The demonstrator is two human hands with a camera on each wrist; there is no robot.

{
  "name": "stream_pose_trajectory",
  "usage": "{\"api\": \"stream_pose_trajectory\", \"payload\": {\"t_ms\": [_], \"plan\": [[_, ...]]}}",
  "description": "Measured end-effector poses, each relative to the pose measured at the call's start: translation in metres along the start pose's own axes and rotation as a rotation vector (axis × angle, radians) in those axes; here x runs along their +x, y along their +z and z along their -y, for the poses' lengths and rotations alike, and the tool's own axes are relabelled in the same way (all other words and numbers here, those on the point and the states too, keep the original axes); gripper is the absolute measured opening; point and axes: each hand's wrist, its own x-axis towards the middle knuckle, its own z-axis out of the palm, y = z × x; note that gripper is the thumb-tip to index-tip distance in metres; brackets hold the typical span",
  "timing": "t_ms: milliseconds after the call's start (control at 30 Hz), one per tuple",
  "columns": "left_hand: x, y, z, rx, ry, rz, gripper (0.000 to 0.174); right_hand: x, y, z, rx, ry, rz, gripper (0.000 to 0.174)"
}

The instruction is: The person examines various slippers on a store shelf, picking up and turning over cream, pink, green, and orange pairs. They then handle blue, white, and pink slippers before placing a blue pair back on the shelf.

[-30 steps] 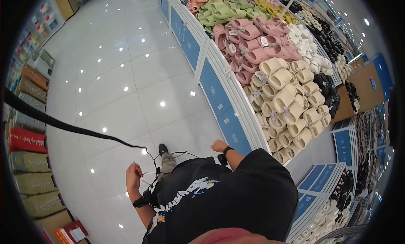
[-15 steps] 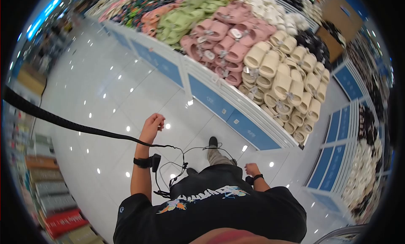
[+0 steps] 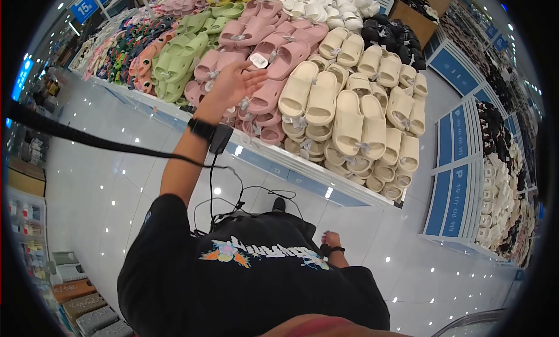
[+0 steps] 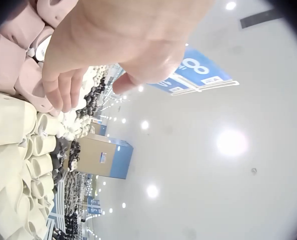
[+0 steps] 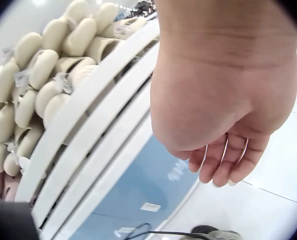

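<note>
In the head view my left hand (image 3: 236,85) is stretched over the pile of pink slides (image 3: 300,56), palm up and fingers fairly straight. From the left wrist its fingers (image 4: 64,90) hang bent beside a pink slide (image 4: 31,82); whether they touch it I cannot tell. Cream slides (image 3: 320,95) are stacked just right of the pink ones. Down by my body, the right hand (image 3: 331,240) holds nothing. Its fingers (image 5: 231,160) curl loosely in the right wrist view, beside the display's white slatted edge (image 5: 96,120).
Green clogs (image 3: 180,60) lie left of the pink pile, with white (image 3: 303,5) and black (image 3: 396,40) footwear behind. A black cable (image 3: 116,136) crosses in front of my left forearm. Another blue and white display (image 3: 451,191) stands at the right; boxes (image 3: 84,305) are low at the left.
My left hand has risen from over the floor to over the pink slides, and its fingers have straightened. The view has turned toward the display. My right hand stays low.
</note>
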Motion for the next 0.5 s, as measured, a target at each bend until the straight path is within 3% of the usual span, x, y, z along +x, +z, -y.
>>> {"api": "stream_pose_trajectory", "payload": {"t_ms": [67, 100, 200, 267, 300, 400, 433, 467, 500], "plan": [[0.055, 0.007, -0.005, -0.027, -0.052, 0.0, 0.033, -0.015, 0.02, 0.063, 0.348, 0.061, -0.115, 0.023], [0.083, 0.007, -0.005, -0.035, -0.088, -0.043, 0.032, -0.029, 0.027, 0.095, 0.316, 0.012, -0.147, 0.023], [0.157, 0.004, 0.002, -0.016, -0.142, -0.065, 0.037, -0.034, 0.038, 0.12, 0.322, -0.026, -0.198, 0.022], [0.199, -0.003, 0.009, -0.036, -0.233, -0.094, 0.056, -0.051, 0.047, 0.113, 0.354, -0.017, -0.238, 0.023], [0.214, 0.004, 0.012, -0.103, -0.294, -0.183, 0.075, -0.056, 0.051, 0.1, 0.412, 0.024, -0.272, 0.023], [0.252, -0.001, 0.014, -0.077, -0.339, -0.185, 0.084, -0.084, 0.074, 0.062, 0.523, 0.117, -0.385, 0.03], [0.269, -0.001, 0.015, -0.107, -0.39, -0.225, 0.072, -0.098, 0.084, 0.058, 0.515, 0.137, -0.406, 0.032], [0.281, -0.006, 0.021, -0.102, -0.404, -0.214, 0.072, -0.114, 0.095, 0.051, 0.506, 0.161, -0.428, 0.033], [0.288, -0.005, 0.025, -0.189, -0.327, -0.171, 0.063, -0.123, 0.109, 0.036, 0.34, 0.05, -0.429, 0.035]]}}
